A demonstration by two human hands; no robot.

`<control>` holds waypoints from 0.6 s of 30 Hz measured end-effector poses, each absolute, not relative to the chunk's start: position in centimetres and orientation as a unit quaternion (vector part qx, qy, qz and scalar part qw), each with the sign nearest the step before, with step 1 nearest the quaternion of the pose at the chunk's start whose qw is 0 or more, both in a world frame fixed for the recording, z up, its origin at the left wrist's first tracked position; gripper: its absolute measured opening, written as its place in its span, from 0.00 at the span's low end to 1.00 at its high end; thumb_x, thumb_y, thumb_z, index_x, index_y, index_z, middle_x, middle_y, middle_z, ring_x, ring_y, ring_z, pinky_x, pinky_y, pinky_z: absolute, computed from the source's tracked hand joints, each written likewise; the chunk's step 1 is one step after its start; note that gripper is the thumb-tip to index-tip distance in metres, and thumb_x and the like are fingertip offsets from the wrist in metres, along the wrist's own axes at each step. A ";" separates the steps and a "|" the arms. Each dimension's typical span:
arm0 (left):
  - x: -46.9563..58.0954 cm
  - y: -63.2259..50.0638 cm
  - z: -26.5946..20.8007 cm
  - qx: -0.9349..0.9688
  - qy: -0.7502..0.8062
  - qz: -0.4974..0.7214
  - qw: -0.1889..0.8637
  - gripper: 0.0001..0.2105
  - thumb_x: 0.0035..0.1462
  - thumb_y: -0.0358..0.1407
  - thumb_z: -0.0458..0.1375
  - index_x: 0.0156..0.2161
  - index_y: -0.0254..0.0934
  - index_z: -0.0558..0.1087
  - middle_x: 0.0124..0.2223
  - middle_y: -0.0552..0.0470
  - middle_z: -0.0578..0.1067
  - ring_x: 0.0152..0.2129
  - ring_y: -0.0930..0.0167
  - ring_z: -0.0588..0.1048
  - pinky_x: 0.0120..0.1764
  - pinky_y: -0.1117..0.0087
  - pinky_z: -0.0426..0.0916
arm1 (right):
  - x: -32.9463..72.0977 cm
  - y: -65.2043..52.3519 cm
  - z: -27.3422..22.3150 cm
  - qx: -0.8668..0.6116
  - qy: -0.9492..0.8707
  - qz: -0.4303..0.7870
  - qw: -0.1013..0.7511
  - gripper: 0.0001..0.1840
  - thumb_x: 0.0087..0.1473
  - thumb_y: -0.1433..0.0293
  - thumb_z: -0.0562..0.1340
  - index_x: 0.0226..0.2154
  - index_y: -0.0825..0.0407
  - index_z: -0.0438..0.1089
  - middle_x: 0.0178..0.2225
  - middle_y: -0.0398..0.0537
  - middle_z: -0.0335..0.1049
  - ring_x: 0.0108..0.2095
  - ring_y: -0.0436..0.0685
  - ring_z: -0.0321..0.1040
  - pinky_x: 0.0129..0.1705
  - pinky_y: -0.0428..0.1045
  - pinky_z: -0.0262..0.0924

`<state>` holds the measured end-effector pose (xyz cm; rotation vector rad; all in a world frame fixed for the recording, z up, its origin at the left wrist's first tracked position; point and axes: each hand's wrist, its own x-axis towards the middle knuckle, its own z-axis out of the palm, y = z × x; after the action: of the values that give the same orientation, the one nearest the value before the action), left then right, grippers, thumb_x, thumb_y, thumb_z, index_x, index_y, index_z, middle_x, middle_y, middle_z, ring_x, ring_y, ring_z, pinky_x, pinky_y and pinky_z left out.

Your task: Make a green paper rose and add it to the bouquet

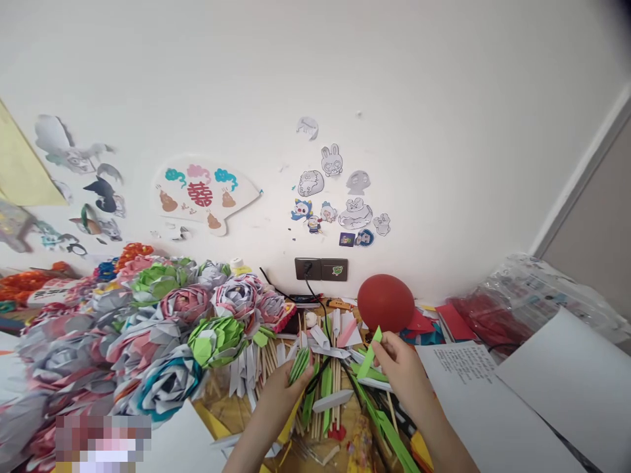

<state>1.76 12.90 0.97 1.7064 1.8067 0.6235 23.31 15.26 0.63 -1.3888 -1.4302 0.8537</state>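
"Although the left hand covers the lower end of its bundle, can you tell what it grips?"

"Left hand (283,392): thumb and fingers are closed around a stack of green folded papers (299,364). I can't count the pieces."

"And the right hand (397,362)?"

"It pinches a green paper strip (371,355), slanting upward. The fingertips cover part of it, and its tip overlaps the lower edge of the red balloon (386,302)."

"What lies between them?"

"Wooden sticks (338,418), half buried under loose folded papers. A black cable (323,307) drops from the wall socket (321,269) into that clutter, and I lose its far end. The bench (236,410) shows only in yellow-brown patches."

"Over on the left?"

"Heaped paper flowers (185,304), some cut off by the picture's edge; a pixelated patch (103,443) masks whatever sits in the lower corner."

"And on the right?"

"White sheets (566,387), running out of view. One, a printed sheet (458,371), carries text too small to read, and the right forearm hides some of its edge."
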 end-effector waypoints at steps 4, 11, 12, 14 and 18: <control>2.7 13.1 -0.2 0.694 0.672 0.127 0.226 0.05 0.49 0.35 0.56 0.30 0.36 0.72 0.30 0.50 0.76 0.31 0.65 0.74 0.32 0.72 0.62 | 23.8 15.6 0.2 -0.583 -0.575 0.346 0.458 0.16 0.48 0.60 0.56 0.18 0.49 0.51 0.17 0.38 0.57 0.19 0.50 0.52 0.23 0.45 0.46; 4.4 12.8 -0.2 0.728 0.652 0.107 0.184 0.04 0.50 0.32 0.56 0.28 0.35 0.73 0.37 0.45 0.75 0.35 0.64 0.74 0.36 0.70 0.63 | 24.1 15.5 1.0 -0.595 -0.581 0.335 0.443 0.14 0.49 0.62 0.55 0.19 0.49 0.52 0.18 0.38 0.60 0.22 0.51 0.56 0.26 0.46 0.49; 4.6 12.7 0.2 0.726 0.647 0.136 0.190 0.06 0.52 0.33 0.54 0.29 0.35 0.73 0.36 0.46 0.76 0.35 0.64 0.74 0.37 0.71 0.63 | 23.8 15.3 1.2 -0.582 -0.588 0.353 0.436 0.13 0.49 0.62 0.54 0.20 0.49 0.52 0.19 0.38 0.61 0.23 0.51 0.57 0.27 0.46 0.50; 5.1 12.5 0.8 0.715 0.626 0.219 0.221 0.10 0.55 0.37 0.51 0.33 0.35 0.73 0.36 0.47 0.77 0.35 0.65 0.74 0.38 0.71 0.64 | 22.7 14.8 1.4 -0.550 -0.611 0.390 0.415 0.12 0.49 0.64 0.54 0.20 0.50 0.53 0.19 0.38 0.61 0.23 0.51 0.59 0.27 0.45 0.51; 6.2 12.1 1.4 0.692 0.596 0.300 0.277 0.10 0.52 0.37 0.52 0.34 0.37 0.75 0.34 0.49 0.79 0.33 0.64 0.75 0.36 0.71 0.65 | 20.3 14.1 1.3 -0.535 -0.644 0.387 0.387 0.11 0.49 0.67 0.55 0.19 0.50 0.55 0.18 0.38 0.59 0.22 0.51 0.58 0.23 0.44 0.48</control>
<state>6.15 12.06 1.38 1.8573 1.6010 0.8055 20.28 14.13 1.31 -1.3621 -1.6379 0.9843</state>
